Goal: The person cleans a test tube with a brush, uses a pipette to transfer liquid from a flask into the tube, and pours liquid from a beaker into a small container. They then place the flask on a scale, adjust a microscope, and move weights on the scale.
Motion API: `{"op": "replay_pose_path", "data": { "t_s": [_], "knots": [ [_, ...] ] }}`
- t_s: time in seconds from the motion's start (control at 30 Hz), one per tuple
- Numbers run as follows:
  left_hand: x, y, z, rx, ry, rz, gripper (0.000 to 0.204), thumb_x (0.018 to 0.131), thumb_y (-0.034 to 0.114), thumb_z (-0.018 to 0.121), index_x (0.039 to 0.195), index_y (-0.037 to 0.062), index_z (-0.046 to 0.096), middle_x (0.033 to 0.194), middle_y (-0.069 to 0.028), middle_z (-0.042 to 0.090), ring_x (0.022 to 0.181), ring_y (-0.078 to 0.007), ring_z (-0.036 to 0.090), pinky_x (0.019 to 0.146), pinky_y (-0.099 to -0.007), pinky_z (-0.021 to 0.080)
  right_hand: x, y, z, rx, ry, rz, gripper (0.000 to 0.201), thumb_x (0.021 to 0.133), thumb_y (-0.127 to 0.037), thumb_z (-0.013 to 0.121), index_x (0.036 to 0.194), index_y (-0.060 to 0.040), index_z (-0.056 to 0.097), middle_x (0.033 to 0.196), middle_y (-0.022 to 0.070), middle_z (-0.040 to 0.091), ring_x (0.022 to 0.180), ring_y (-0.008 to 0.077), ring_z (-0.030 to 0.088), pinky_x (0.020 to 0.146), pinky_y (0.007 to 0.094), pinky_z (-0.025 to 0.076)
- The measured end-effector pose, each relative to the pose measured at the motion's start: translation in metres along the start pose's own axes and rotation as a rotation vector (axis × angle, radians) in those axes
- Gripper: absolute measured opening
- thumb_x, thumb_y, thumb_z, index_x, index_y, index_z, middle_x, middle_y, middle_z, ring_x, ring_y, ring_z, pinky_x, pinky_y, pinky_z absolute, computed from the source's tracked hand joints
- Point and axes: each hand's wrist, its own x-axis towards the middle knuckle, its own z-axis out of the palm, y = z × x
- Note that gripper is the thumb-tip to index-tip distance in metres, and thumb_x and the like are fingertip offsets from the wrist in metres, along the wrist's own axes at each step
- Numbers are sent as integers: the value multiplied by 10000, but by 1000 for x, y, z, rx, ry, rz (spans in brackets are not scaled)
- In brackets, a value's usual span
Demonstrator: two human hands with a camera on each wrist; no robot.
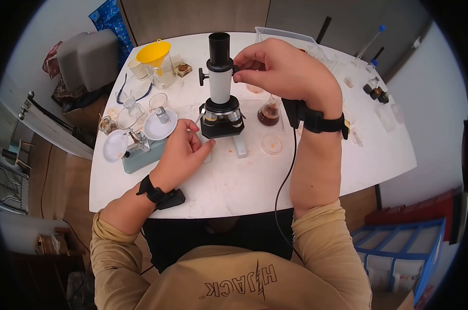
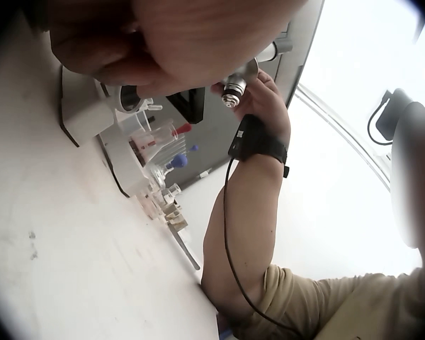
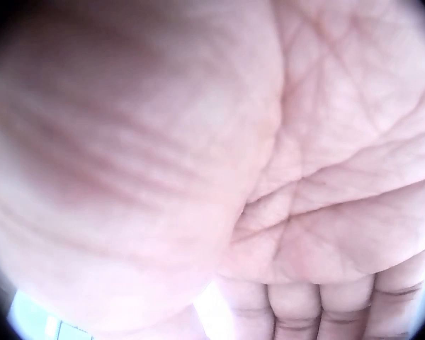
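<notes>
A white and black microscope (image 1: 221, 87) stands upright at the middle of the table. At the right side of its tube, my right hand (image 1: 290, 70) pinches the focus knob (image 1: 236, 71) between thumb and fingers. A matching knob (image 1: 202, 77) on the left side is free. My left hand (image 1: 185, 150) is low beside the black stage (image 1: 222, 129), fingers loosely bent and thumb apart, with nothing visible between them. In the left wrist view, a metal objective (image 2: 232, 94) shows below my hand. The right wrist view is filled by my palm (image 3: 340, 142) and finger bases.
Left of the microscope stands a balance (image 1: 141, 159), a metal weight (image 1: 162, 115) on one pan. Behind it are a yellow funnel (image 1: 154, 52) and safety glasses (image 1: 133, 98). To the right are a flask of dark red liquid (image 1: 268, 115), a petri dish (image 1: 271, 144) and small bottles (image 1: 376, 92).
</notes>
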Motion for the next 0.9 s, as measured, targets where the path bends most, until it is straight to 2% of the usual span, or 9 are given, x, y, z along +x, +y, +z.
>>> {"op": "replay_pose_path", "data": {
  "t_s": [0.23, 0.37, 0.47, 0.53, 0.57, 0.63, 0.67, 0.73, 0.9],
  "knots": [
    [-12, 29, -15, 186, -136, 34, 362, 972, 103, 874, 941, 75, 515, 765, 59, 465, 714, -65, 397, 636, -271, 383, -3, -11, -5, -103, -37, 74, 332, 1080, -227, 748, 1276, 34, 812, 914, 97, 821, 788, 127, 698, 754, 303, 577],
    [-15, 36, -23, 167, -210, 31, 396, 970, 107, 890, 883, 86, 504, 762, 60, 485, 672, -47, 424, 601, -254, 392, -2, -5, -3, -122, -29, 97, 332, 1085, -243, 731, 1274, 14, 821, 937, 106, 833, 784, 141, 707, 752, 312, 577],
    [-19, 42, -33, 46, -310, -30, 355, 993, 140, 886, 924, 76, 543, 751, 79, 484, 666, -38, 405, 592, -257, 374, -1, 3, 0, -134, 24, 29, 331, 1076, -246, 743, 1272, 7, 829, 959, 114, 847, 793, 162, 725, 755, 329, 582],
    [-22, 43, -32, -210, -212, 69, 266, 1033, 30, 812, 1008, 75, 551, 772, 52, 535, 570, -10, 470, 499, -215, 397, -1, 1, 1, -137, 18, 57, 325, 1068, -246, 752, 1262, 2, 837, 979, 125, 858, 805, 186, 742, 762, 343, 588],
    [-21, 43, -31, -203, -214, 71, 266, 1033, 30, 812, 1008, 75, 551, 772, 52, 535, 570, -10, 470, 499, -215, 397, -2, -2, 1, -134, 25, 56, 325, 1068, -246, 752, 1262, 2, 837, 979, 125, 858, 805, 186, 742, 762, 343, 588],
    [-19, 44, -26, -300, -53, 178, 274, 1049, -14, 763, 1210, 59, 553, 912, 10, 605, 629, -7, 502, 558, -197, 418, -5, -9, -3, -158, 12, 82, 322, 1061, -248, 765, 1257, -3, 842, 992, 132, 862, 811, 195, 749, 771, 341, 594],
    [-17, 44, -22, -297, -54, 180, 274, 1049, -14, 763, 1210, 59, 553, 912, 10, 605, 629, -7, 502, 558, -197, 418, -4, -9, -3, -157, 15, 80, 322, 1061, -248, 765, 1257, -3, 842, 992, 132, 862, 811, 195, 749, 771, 341, 594],
    [-12, 46, -17, -324, 48, 250, 413, 1057, -10, 754, 1382, 41, 506, 1138, -43, 633, 704, -7, 544, 627, -186, 445, -3, -3, -2, -160, 16, 46, 325, 1050, -233, 770, 1251, 13, 838, 1000, 150, 862, 815, 204, 756, 773, 346, 597],
    [-7, 70, -18, -135, 55, 253, 575, 1059, 10, 760, 1548, 0, 457, 1343, -88, 604, 755, -19, 572, 672, -188, 467, 2, 5, 1, -125, 19, -20, 372, 1014, -210, 797, 1291, 37, 816, 1033, 177, 860, 842, 231, 778, 781, 356, 609]
  ]
}}
